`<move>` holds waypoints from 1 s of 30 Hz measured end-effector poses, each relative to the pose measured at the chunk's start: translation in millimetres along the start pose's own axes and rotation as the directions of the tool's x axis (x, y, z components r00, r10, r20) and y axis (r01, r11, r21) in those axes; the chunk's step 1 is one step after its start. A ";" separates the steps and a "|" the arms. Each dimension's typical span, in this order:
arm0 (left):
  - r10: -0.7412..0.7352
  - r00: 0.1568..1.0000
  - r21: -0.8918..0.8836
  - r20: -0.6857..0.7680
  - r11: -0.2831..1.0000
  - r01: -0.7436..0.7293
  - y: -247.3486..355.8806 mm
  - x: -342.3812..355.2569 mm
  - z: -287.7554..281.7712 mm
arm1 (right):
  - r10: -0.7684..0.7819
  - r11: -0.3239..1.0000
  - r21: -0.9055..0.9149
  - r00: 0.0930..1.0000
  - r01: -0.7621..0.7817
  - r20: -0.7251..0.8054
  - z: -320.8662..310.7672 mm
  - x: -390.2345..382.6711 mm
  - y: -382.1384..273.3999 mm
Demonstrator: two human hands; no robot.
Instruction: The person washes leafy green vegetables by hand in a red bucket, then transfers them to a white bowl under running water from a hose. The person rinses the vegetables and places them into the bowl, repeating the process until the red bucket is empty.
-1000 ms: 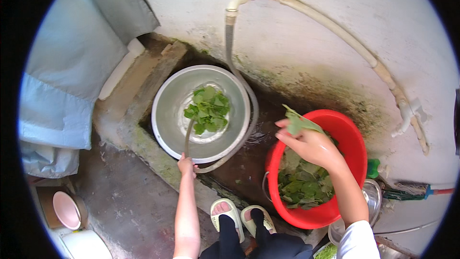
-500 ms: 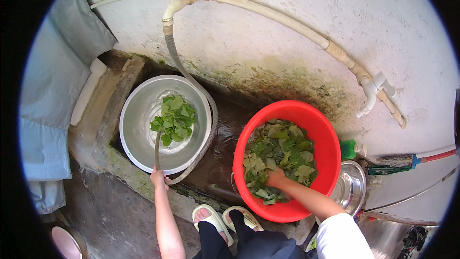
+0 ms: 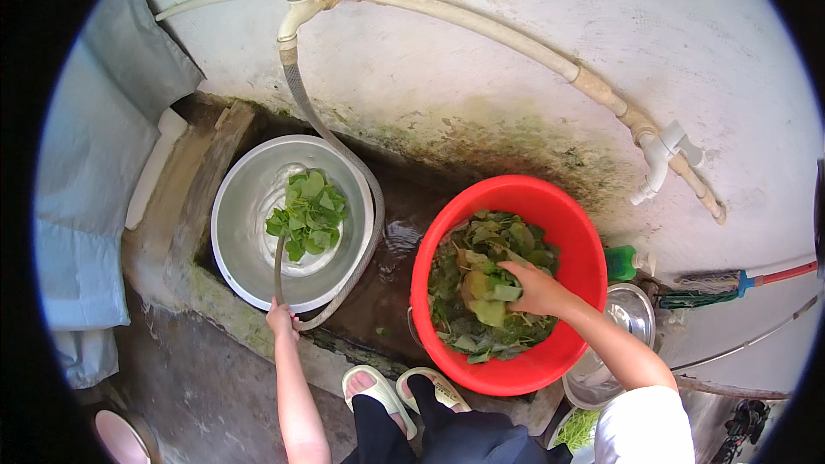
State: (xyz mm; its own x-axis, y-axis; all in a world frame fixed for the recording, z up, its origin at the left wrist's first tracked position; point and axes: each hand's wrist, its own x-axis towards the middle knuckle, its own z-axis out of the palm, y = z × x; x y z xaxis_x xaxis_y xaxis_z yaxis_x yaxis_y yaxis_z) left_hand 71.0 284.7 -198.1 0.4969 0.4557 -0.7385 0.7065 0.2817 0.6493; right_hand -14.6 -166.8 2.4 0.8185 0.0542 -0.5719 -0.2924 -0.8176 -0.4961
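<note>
My left hand [image 3: 281, 320] is closed round a grey hose [image 3: 367, 176] at the near rim of a metal basin [image 3: 239, 245]. The hose end reaches over the rim toward a bunch of green leaves [image 3: 311, 210] lying in the basin. Over the red bucket [image 3: 577, 245], my right hand [image 3: 534, 290] has its fingers and thumb round some leafy greens [image 3: 488, 292], lifted slightly above the heap. Many more leaves [image 3: 468, 335] fill the bucket beneath. Part of the grip is hidden by the leaves.
A tap [image 3: 296, 10] feeds the hose from the wall pipe; another tap [image 3: 663, 159] sits at right. Beside the bucket are a green bottle [image 3: 620, 264], a shiny metal bowl [image 3: 632, 309] and a mop [image 3: 713, 288]. A concrete ledge [image 3: 232, 318] borders the wet trough.
My right hand has risen from within the leaves and moved right and up, bringing some leaves with it. My left hand stays on the hose. The view has shifted slightly.
</note>
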 end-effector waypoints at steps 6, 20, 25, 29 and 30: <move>0.007 1.000 -0.012 0.001 1.000 -0.007 -0.5 -1.0 -1.5 | 0.239 0.944 -0.220 0.970 -0.244 -0.050 47.9 55.7 -6.2; -0.003 1.000 -0.016 0.016 1.000 0.003 -0.9 1.9 -4.6 | 0.202 0.976 0.120 0.957 -0.179 -0.209 59.7 61.5 3.6; -0.017 1.000 -0.016 -0.011 1.000 0.017 -1.3 2.7 -0.4 | 0.115 0.993 0.054 0.959 -0.104 -0.259 12.5 12.9 -13.9; -0.022 1.000 0.020 -0.003 1.000 0.022 3.1 -3.4 3.3 | 0.258 0.927 -0.244 0.957 -0.285 -0.135 52.3 38.0 2.1; -0.022 1.000 0.032 -0.001 0.999 0.022 3.2 -3.9 3.7 | 0.288 0.892 -0.338 0.954 -0.299 -0.085 72.8 51.7 14.3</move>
State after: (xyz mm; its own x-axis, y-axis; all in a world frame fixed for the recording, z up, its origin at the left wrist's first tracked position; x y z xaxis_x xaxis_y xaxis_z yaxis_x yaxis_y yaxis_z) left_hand 73.2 280.6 -193.8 0.4812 0.4501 -0.7522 0.7329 0.2642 0.6270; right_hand -12.5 -134.0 -81.8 0.7386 -0.2320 -0.6330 -0.3385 -0.9396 -0.0506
